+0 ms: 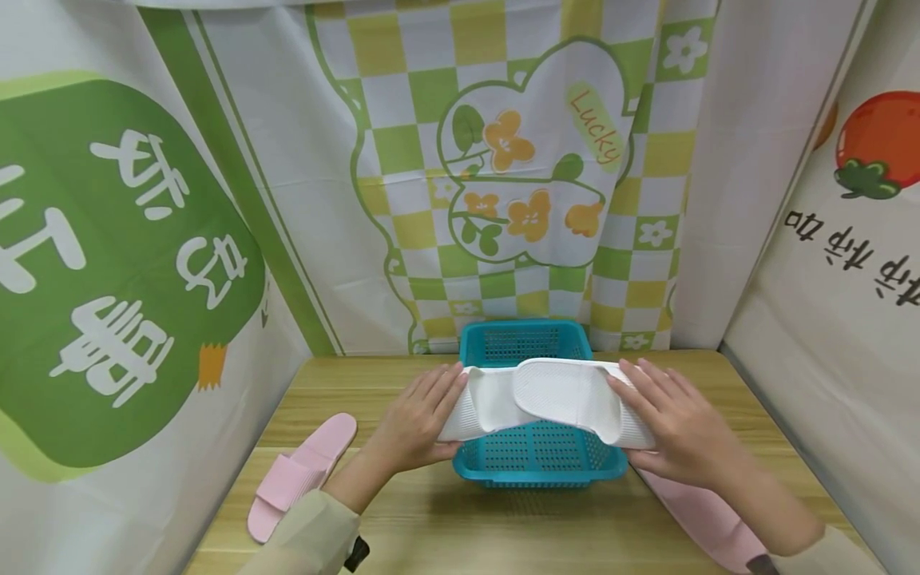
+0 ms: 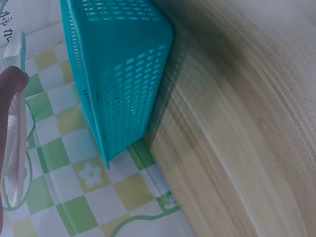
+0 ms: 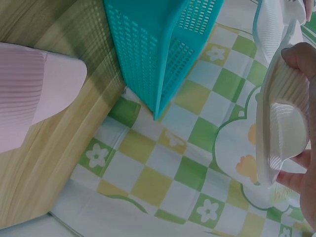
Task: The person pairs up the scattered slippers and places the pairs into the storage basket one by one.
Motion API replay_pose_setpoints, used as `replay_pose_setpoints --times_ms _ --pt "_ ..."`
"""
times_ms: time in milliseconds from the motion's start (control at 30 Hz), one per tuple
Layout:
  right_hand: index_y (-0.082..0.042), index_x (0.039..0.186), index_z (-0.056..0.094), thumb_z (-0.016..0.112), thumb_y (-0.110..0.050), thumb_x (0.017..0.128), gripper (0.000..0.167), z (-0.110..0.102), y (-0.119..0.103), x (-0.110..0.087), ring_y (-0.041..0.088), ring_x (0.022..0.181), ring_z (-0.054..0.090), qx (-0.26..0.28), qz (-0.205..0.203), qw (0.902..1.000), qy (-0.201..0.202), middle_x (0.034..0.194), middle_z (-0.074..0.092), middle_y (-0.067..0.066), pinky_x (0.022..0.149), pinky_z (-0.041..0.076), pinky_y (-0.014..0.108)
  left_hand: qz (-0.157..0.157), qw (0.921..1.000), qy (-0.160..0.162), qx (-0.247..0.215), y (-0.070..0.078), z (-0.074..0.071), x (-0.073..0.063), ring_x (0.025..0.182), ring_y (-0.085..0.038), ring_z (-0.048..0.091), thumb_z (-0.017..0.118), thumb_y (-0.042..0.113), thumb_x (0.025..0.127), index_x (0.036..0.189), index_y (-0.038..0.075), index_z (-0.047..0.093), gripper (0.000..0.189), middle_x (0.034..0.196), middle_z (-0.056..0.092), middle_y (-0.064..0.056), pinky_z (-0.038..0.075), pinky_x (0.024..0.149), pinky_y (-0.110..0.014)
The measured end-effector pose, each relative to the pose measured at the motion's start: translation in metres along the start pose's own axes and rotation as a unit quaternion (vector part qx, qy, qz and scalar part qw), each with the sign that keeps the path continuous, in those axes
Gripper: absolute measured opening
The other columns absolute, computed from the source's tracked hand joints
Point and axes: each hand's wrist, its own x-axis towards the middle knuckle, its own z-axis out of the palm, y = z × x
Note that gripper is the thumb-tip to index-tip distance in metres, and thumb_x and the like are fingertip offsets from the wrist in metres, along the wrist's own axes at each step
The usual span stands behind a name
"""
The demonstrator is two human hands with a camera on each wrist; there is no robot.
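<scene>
My left hand (image 1: 420, 415) grips a white slipper (image 1: 496, 403) at its ribbed strap, thumb below and fingers over the top. A second white slipper (image 1: 564, 391) is held by its strap in my right hand (image 1: 686, 427). The toe-to-heel lengths point inward, and the right slipper overlaps the left one in the head view. Both are up above a teal plastic basket (image 1: 539, 477) with perforated walls. In the right wrist view, fingers wrap the edge of the white slipper (image 3: 264, 133), high over the wooden table.
A pink slipper (image 1: 287, 483) lies on the table (image 1: 402, 527) at the left. Another pink slipper (image 1: 707, 515) lies at the right, partly under my right forearm. Printed cloth (image 1: 402, 231) hangs behind the table, with more cloth at both sides.
</scene>
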Motion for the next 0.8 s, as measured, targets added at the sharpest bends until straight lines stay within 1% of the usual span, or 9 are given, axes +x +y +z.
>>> replay_pose_setpoints --times_ms 167,333,533,800 --pt "-0.004 0.143 0.046 0.076 -0.040 0.060 0.095 0.000 -0.002 0.001 0.045 0.124 0.045 0.003 -0.003 1.0000 -0.004 0.143 0.046 0.020 0.090 0.043 0.062 0.006 1.0000 0.000 0.001 0.001 -0.001 0.003 0.126 -0.038 0.047 0.078 0.049 0.064 0.139 -0.008 0.043 0.100 0.143 0.044 -0.024 0.038 0.105 -0.047" --pt "-0.004 0.144 0.045 0.079 -0.038 0.057 0.099 0.000 -0.002 0.003 0.044 0.126 0.044 0.001 -0.006 0.9999 -0.011 0.144 0.045 0.020 0.092 0.043 0.061 0.011 0.9999 -0.004 -0.002 0.003 -0.002 0.006 0.127 -0.038 0.046 0.077 0.049 0.065 0.140 -0.008 0.042 0.101 0.144 0.043 -0.024 0.036 0.107 -0.047" --pt "-0.004 0.143 0.045 0.081 -0.036 0.054 0.101 0.000 -0.002 0.006 0.044 0.126 0.045 0.003 -0.013 0.9999 -0.009 0.145 0.044 0.020 0.091 0.044 0.061 0.014 0.9999 0.001 -0.008 0.004 -0.002 0.009 0.127 -0.039 0.047 0.076 0.049 0.066 0.140 -0.008 0.042 0.100 0.143 0.044 -0.024 0.037 0.106 -0.048" --pt "-0.005 0.144 0.044 0.079 -0.036 0.056 0.100 0.000 -0.002 0.008 0.044 0.126 0.044 0.006 -0.020 0.9997 -0.014 0.148 0.041 0.019 0.093 0.043 0.060 0.018 0.9997 0.004 -0.018 0.006 -0.003 0.014 0.130 -0.037 0.044 0.077 0.050 0.065 0.140 -0.007 0.042 0.101 0.144 0.044 -0.024 0.036 0.107 -0.047"
